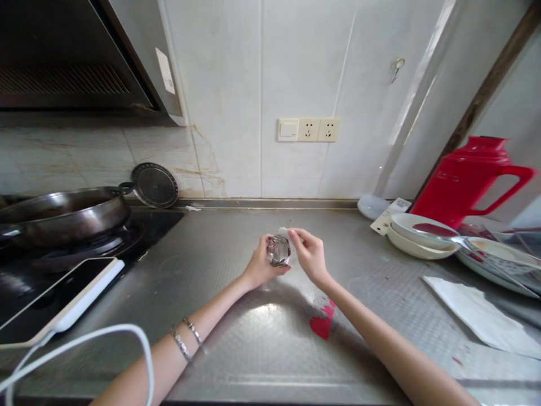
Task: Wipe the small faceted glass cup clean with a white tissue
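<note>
My left hand covers part of the small shiny object, too small to identify. My right forearm hides part of the red scrap. The wok runs off the left edge.

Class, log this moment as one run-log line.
left hand: holds shiny packet | right hand: pinches packet top | below: red scrap on steel counter

Field note: I see both forearms bare, no sleeves. Left wrist carries two thin silver bracelets with small links. Left hand and right hand ungloved, no rings visible.
</note>
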{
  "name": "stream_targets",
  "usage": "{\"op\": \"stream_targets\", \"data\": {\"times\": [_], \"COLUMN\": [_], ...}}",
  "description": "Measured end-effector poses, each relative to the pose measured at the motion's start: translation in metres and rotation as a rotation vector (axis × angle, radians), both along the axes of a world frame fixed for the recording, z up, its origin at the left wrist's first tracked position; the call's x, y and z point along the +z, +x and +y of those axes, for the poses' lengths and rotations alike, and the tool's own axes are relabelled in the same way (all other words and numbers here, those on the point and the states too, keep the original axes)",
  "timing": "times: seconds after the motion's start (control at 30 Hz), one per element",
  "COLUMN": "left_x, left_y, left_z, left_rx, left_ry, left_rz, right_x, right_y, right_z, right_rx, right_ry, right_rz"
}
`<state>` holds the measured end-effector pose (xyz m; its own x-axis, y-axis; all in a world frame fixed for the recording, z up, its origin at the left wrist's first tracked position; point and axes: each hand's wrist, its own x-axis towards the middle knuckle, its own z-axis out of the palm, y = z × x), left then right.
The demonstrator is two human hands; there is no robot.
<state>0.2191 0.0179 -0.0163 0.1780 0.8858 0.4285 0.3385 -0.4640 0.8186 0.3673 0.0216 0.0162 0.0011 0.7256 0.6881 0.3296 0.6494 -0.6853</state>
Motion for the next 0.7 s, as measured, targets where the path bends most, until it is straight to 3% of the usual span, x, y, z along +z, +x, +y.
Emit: {"op": "stream_targets", "data": {"times": [0.07,0.23,0.47,0.57,0.63,0.7], "left_x": [0.000,-0.002,0.002,0.002,0.002,0.001], "left_y": [0.000,0.000,0.006,0.005,0.004,0.004], "left_z": [-0.001,-0.002,-0.006,-0.003,0.000,0.002], "left_rx": [-0.020,-0.014,0.021,0.045,0.063,0.082], "left_ry": [0.008,0.042,0.000,-0.001,-0.010,-0.038], "left_rz": [-0.005,0.001,-0.007,0.005,0.012,0.008], "right_x": [-0.001,-0.007,-0.009,-0.008,-0.007,-0.004], "right_y": [0.002,0.001,-0.002,-0.006,-0.008,-0.007], "right_z": [0.007,0.007,-0.007,-0.014,-0.017,-0.017], "right_rx": [-0.034,0.066,0.060,0.135,0.196,0.170], "right_ry": [-0.057,-0.061,0.252,0.366,0.394,0.363], "right_rz": [0.057,-0.015,-0.134,-0.202,-0.227,-0.191]}}
